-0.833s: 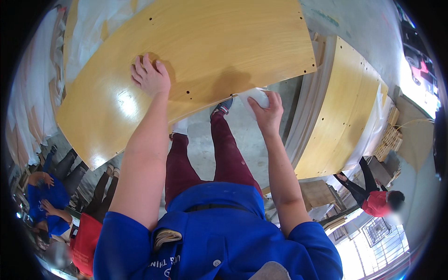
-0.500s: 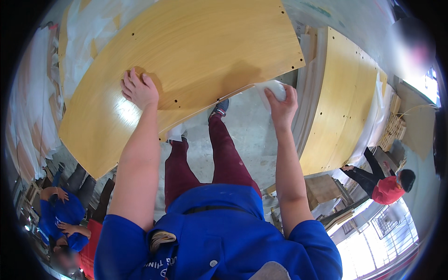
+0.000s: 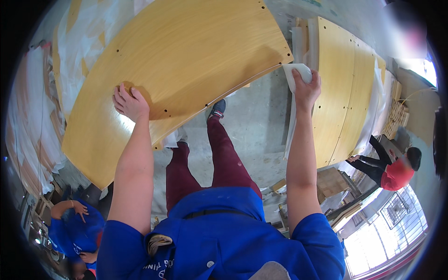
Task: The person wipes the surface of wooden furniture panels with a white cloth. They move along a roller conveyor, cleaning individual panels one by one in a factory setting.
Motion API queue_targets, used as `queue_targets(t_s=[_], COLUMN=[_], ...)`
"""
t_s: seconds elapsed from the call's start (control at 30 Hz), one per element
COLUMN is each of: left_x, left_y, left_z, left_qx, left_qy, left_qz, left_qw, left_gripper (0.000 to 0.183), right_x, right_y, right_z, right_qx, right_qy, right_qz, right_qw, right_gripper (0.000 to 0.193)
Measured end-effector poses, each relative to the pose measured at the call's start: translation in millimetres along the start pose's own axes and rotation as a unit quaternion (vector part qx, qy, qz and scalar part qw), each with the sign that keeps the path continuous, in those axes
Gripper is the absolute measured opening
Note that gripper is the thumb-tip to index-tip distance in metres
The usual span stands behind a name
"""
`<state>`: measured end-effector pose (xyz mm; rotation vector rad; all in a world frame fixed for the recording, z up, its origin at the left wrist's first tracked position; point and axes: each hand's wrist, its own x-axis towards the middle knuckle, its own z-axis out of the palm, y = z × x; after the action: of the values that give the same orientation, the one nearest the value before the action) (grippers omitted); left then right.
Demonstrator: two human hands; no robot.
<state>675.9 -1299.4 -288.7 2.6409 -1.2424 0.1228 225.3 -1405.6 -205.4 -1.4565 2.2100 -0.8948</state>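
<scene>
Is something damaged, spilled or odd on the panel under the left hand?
Nothing stands out. The curved wooden panel shows no visible crack or spill; its dark holes look deliberate, and the bright spot beside the left hand looks like reflected light.

A panel (image 3: 186, 56) is located before the person, with the left hand (image 3: 131, 103) on its left part, the right hand (image 3: 306, 88) holding a sheet (image 3: 301, 71) by its right corner, a panel stack (image 3: 333, 93) to the right, sheeting (image 3: 35, 93) at far left, and a co-worker (image 3: 396, 174) at far right.
</scene>
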Motion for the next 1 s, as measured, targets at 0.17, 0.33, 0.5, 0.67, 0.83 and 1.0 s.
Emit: queue_targets(t_s=[0.17, 0.33, 0.5, 0.67, 0.83, 1.0], left_x=[0, -1, -1, 0, 1, 0], left_y=[0, 2, 2, 1, 2, -4], left_z=[-1, -3, -2, 0, 0, -2], left_qx=[0.005, 0.000, 0.010, 0.013, 0.015, 0.023], left_qy=[-0.002, -0.001, 0.001, 0.008, 0.005, 0.013], left_qz=[-0.006, -0.003, -0.002, -0.001, 0.005, 0.010], left_qw=[1.000, 1.000, 1.000, 1.000, 1.000, 1.000], left_gripper=[0.047, 0.047, 0.047, 0.047, 0.047, 0.047], right_x=[4, 6, 17, 36, 55, 87], right_y=[3, 3, 7, 7, 5, -33], right_z=[3, 2, -2, -5, -7, 11], right_qx=[-0.019, -0.030, -0.048, -0.072, -0.066, -0.007], right_qy=[-0.020, -0.021, -0.015, -0.011, -0.038, -0.073], right_qz=[-0.014, -0.017, -0.017, -0.027, -0.043, -0.052], right_qw=[1.000, 0.999, 0.999, 0.997, 0.996, 0.996], right_gripper=[0.034, 0.034, 0.037, 0.038, 0.039, 0.047])
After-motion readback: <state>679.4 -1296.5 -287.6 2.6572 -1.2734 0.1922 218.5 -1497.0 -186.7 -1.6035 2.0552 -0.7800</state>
